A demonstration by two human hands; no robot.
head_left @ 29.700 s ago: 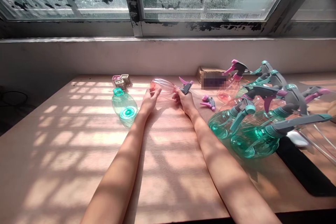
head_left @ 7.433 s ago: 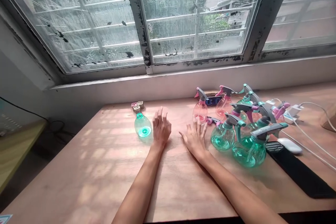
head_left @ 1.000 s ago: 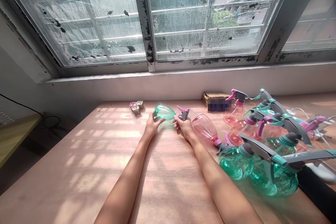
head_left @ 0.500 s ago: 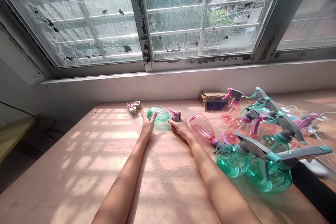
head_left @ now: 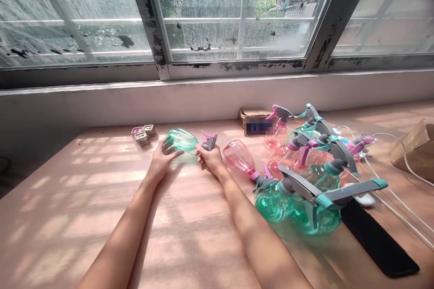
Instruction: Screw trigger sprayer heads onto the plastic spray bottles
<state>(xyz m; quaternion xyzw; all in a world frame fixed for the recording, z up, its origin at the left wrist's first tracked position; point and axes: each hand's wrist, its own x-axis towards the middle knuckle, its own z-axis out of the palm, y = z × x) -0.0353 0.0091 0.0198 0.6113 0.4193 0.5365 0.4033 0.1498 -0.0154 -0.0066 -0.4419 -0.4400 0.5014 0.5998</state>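
A green see-through spray bottle [head_left: 182,139] lies sideways between my two hands, just above or on the wooden table. Its base end points left, and its pink and grey spray head [head_left: 209,141] points right. My left hand [head_left: 164,156] is wrapped round the base end, with the thumb toward me. At the neck, the fingers of my right hand [head_left: 208,157] close just below the trigger. To the right of that hand, a pink spray bottle [head_left: 239,157] lies on its side, its head beside the standing green bottles.
Several green and pink spray bottles [head_left: 317,216] stand crowded at the right. Behind them are a cardboard box [head_left: 255,119] and white cables [head_left: 386,176]. A black flat object [head_left: 378,239] lies at the front right. Small square blocks [head_left: 142,135] sit at the back left, below the window.
The view has turned to the right, so everything sits further left. The green bottle stays between both hands and is slightly tilted, its spray end lower. More of the black object shows.
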